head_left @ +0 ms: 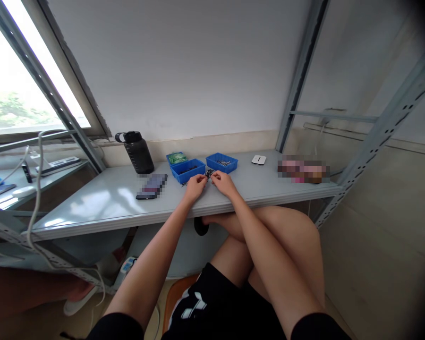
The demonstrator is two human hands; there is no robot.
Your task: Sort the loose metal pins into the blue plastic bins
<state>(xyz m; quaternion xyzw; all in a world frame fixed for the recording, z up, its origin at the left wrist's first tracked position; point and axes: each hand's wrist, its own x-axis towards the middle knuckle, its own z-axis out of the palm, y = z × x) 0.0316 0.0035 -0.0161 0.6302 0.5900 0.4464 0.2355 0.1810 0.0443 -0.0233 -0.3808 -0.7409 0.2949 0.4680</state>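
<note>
My left hand point(196, 187) and my right hand point(223, 182) are close together near the middle of the grey table. Both have their fingers pinched together, and whatever is between the fingertips is too small to make out. A little pile of small dark and silvery parts point(209, 174) lies right at my fingertips. Just behind my left hand is a blue bin point(182, 179) with dark small pieces in it. Behind my right hand stands a second blue bin point(230, 167), holding thin silvery pieces that look like screws or pins.
A blue container with a green packet point(177, 158) sits behind the left bin. Further left are a dark water bottle point(139, 152) and a blurred phone point(152, 186). To the right lie a white square device point(259, 160) and a blurred pink item point(302, 170). Metal posts point(301, 75) frame the table point(102, 208).
</note>
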